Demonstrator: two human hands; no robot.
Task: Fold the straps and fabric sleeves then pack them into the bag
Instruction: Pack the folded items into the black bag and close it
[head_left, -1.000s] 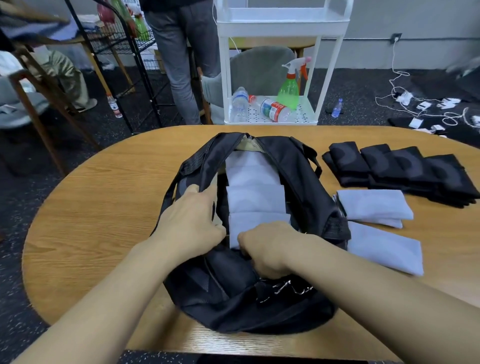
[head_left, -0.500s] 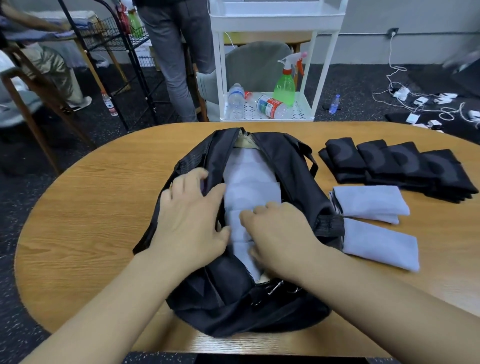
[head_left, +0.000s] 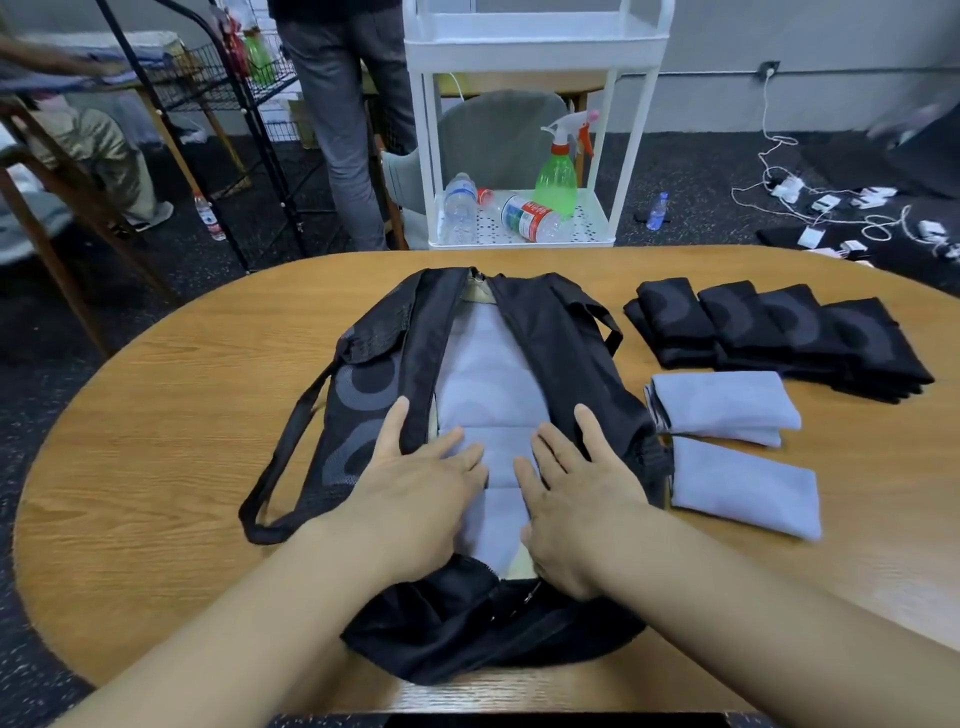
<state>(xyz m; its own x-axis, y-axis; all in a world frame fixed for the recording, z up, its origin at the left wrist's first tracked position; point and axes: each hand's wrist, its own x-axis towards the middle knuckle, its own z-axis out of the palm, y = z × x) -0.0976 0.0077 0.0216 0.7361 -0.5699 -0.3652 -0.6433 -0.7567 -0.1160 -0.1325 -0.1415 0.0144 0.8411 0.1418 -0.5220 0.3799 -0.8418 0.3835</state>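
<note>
Both our left hand (head_left: 415, 488) and right hand (head_left: 582, 493) now lie flat and released, no longer curled, pressing the lavender sleeves (head_left: 488, 395) down inside the bag (head_left: 566, 332), so that layer looks settled.

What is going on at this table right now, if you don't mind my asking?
A person is packing folded fabric pieces into a black bag lying open on a wooden table. Their left hand and right hand lie flat, fingers straight, pressing on the light purple folded pieces already lined up inside. Two more light purple folded pieces and a row of black folded pieces wait on the table to the bag's right, not yet packed.
</note>
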